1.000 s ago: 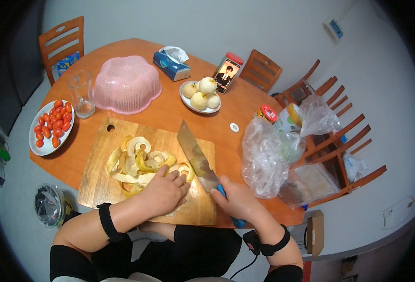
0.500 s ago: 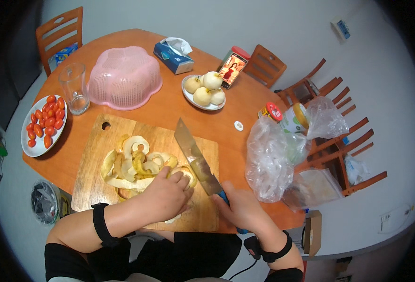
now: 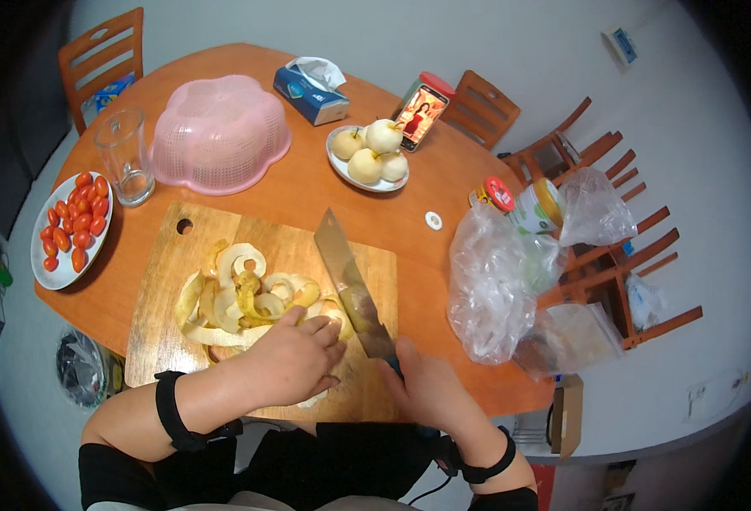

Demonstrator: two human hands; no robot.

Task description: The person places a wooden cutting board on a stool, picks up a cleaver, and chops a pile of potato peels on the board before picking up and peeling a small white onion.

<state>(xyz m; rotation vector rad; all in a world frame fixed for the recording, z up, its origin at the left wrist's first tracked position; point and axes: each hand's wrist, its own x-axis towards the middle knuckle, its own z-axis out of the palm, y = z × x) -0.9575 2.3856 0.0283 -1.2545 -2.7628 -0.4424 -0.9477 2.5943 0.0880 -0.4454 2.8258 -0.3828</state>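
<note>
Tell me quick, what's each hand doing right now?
Left hand: open, at the peels.
Right hand: closed, holding the knife by its handle.

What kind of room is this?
It's probably a dining room at home: there's a big wooden table with chairs around it, and pears sit on a plate.

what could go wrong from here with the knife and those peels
The knife is close beside the left hand, so a slip of the right hand might nick a finger. The peels lie loose on the board, so the left hand might skid on them.
</note>
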